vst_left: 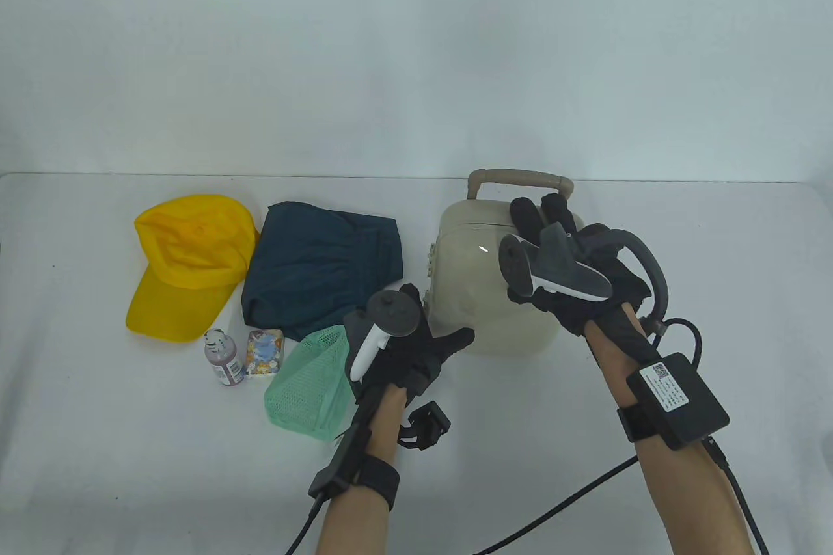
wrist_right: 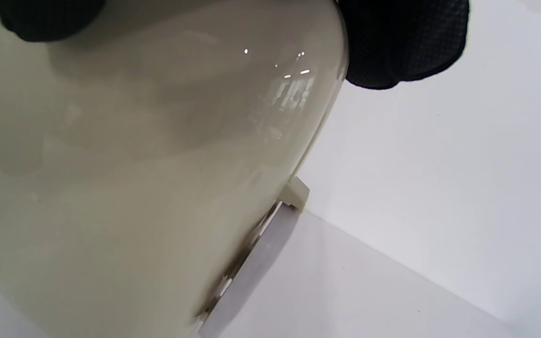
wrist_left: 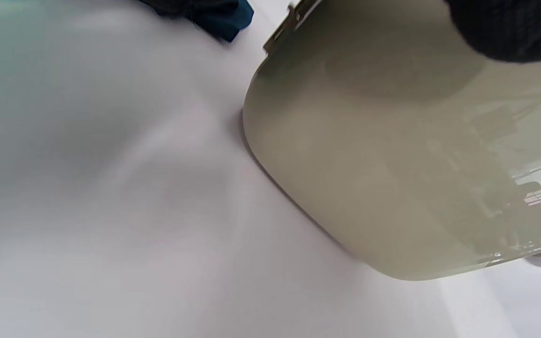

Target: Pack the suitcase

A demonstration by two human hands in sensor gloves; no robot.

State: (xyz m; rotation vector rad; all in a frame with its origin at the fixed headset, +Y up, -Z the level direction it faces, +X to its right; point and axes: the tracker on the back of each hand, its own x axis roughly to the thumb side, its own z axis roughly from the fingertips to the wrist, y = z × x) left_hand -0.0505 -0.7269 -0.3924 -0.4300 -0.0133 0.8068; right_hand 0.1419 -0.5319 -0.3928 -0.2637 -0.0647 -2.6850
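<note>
A closed beige hard-shell suitcase lies flat at the table's centre right, its handle at the far side and its latches on the left edge. My right hand lies on the lid with straight fingers pointing toward the handle. My left hand reaches with straight fingers to the suitcase's near left corner. In the left wrist view the shell fills the right side under a fingertip. The right wrist view shows the glossy lid under my fingers.
Left of the suitcase lie a yellow cap, a folded dark teal garment, a small bottle, a small printed packet and a green mesh bag. Cables trail from both wrists toward the table's near edge.
</note>
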